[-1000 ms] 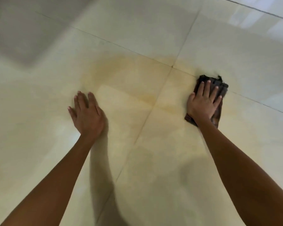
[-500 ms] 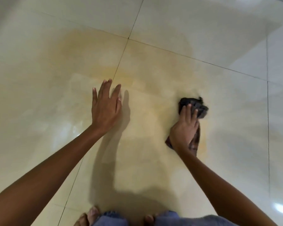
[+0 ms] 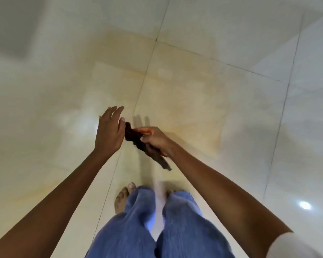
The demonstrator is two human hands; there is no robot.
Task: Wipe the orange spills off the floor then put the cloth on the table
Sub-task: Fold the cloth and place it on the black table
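Your right hand, just right of the frame's centre, is gripping the dark cloth in a closed fist, thumb pressing across it. The cloth is bunching through that fist: one crumpled end is poking out toward the left, and a thin tail is hanging down toward the lower middle of the frame, well clear of the floor. Your left hand is standing just beside the bunched end with fingers spread wide and nothing in it; its thumb looks to be touching the cloth or nearly so, but motion blur is keeping me from telling which.

Judging by how it is drooping and folding, the cloth is soft, limp and light, and probably damp from the spill, so it should cling rather than slip. You are best off taking it around the bunched middle, not by the dangling tail, which would let it swing or drip.

Beyond your hands, the pale tiled floor is showing a faint orange tint across the upper middle, so some wiping may remain. No table is showing in view.
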